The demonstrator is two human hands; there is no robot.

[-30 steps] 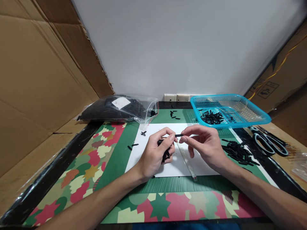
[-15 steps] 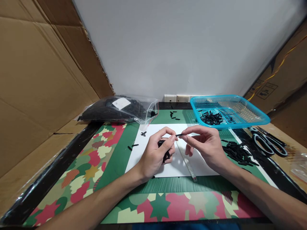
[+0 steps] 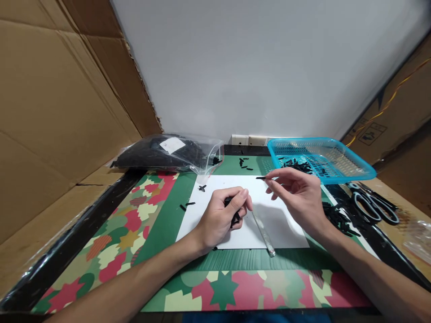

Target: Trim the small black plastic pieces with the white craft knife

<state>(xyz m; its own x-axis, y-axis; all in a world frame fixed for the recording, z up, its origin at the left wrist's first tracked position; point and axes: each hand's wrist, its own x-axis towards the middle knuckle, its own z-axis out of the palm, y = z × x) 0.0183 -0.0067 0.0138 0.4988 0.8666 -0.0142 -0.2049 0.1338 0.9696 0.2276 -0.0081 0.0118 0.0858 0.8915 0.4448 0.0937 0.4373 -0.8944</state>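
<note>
While one clear bag (image 3: pixel 210 157) bulges with black contents (image 3: pixel 148 154), the left hand (image 3: pixel 218 217) curls around several black pieces (image 3: pixel 235 220), the right hand (image 3: pixel 298 193) pinches one black piece (image 3: pixel 260 178) above one white sheet (image 3: pixel 286 229), and one blue basket (image 3: pixel 350 178) holds many loose pieces (image 3: pixel 296 165).

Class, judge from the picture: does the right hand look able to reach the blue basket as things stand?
Probably yes: the right hand appears close to the blue basket, with nothing visible between them, though it is pinching a small black piece.
</note>
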